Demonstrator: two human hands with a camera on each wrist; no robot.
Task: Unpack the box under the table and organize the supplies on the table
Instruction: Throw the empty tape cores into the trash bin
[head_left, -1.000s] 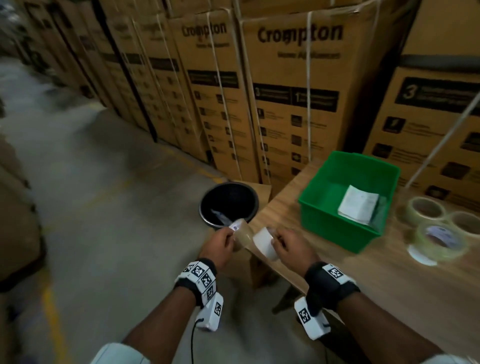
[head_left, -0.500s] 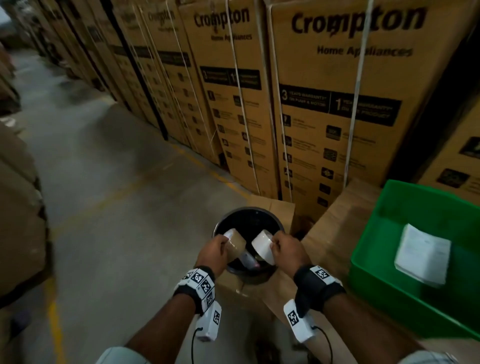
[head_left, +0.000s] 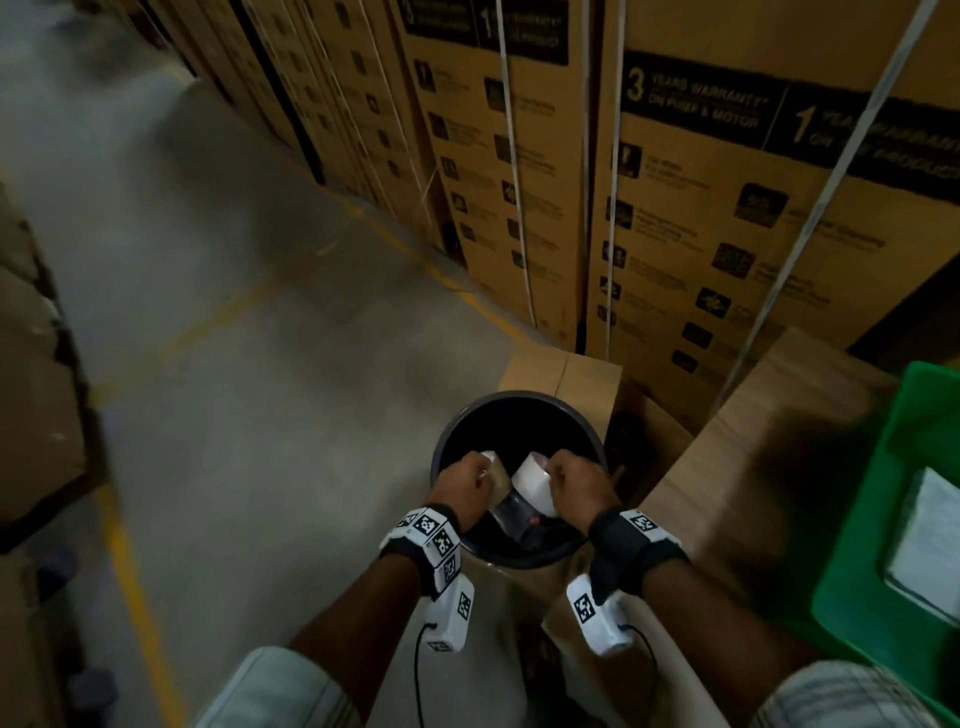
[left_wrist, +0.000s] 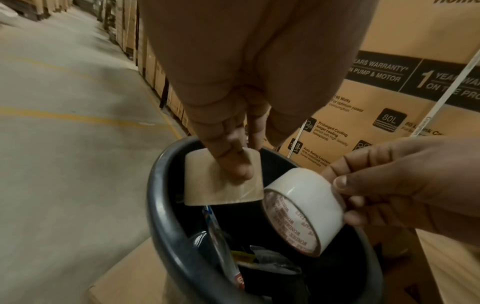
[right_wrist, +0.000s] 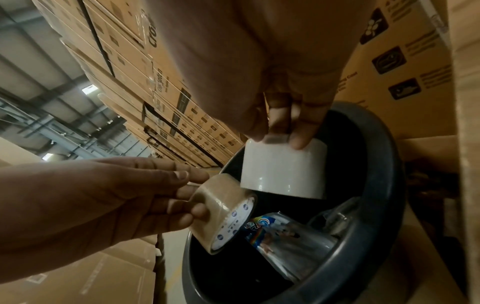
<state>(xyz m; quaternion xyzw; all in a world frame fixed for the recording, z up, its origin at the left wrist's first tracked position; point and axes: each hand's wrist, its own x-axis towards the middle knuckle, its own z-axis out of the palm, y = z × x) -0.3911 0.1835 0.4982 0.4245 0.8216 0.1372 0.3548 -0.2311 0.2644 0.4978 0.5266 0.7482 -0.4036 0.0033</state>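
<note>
Both hands are hovering over the open bin (head_left: 519, 415) in the lower centre of the head view, each holding one roll. The left hand (head_left: 460, 483) is pinching a brown tape roll (left_wrist: 223, 179), with its fingers (left_wrist: 233, 162) lying down the roll's outer face and the thumb seemingly behind it. The right hand (head_left: 582, 486) is gripping a white tape roll (left_wrist: 303, 207), with its fingers (right_wrist: 301, 131) curled over the top edge. The two rolls are sitting just beside each other above the bin's mouth, apart from its rim.

Inside the bin, in the wrist views, a clear printed wrapper (right_wrist: 283, 232) is lying with some darker scraps, so packaging appears to be going in there. Whether the rolls are headed into the bin or are only being held over it cannot be told from these frames.

As for progress, the green crate (head_left: 857, 519) at the right edge of the head view is standing on the tabletop (head_left: 753, 467) and already holding a white paper pad (head_left: 930, 545), so some sorting looks done. The box under the tabletop is not clearly in view, so what remains in it cannot be judged. The two rolls are not yet placed among the supplies, and that step is probably what is left here.
</note>
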